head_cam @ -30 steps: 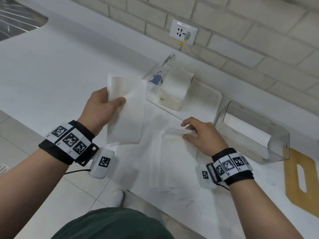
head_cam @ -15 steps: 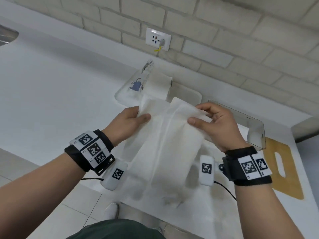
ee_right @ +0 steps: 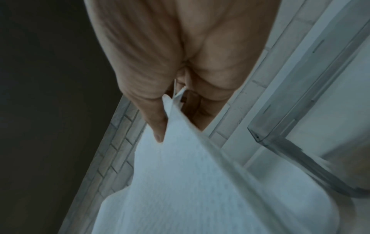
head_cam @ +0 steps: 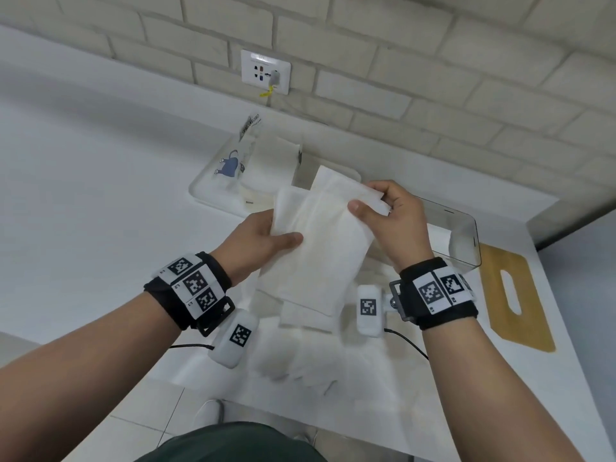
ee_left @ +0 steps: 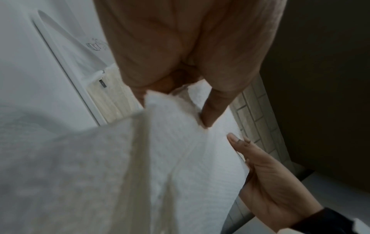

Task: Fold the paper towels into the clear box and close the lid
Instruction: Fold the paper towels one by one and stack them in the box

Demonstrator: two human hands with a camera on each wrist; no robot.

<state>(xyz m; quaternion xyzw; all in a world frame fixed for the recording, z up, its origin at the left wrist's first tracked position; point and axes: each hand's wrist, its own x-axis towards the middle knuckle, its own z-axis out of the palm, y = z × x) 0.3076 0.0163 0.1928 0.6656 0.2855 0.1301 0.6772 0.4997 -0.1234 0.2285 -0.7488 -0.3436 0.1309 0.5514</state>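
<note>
Left hand pinches the towels' left edge, thumb on top; right hand pinches their top right corner, sheets held above the counter. Clear box just right of right hand, open. Pack printing beyond the grip illegible.

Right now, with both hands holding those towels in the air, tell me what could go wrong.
1. The paper towels are held only at their upper edges by the left hand and right hand; the loose layers may slip apart.
2. The clear box is narrow; an uneven bundle could snag on its rim.
</note>
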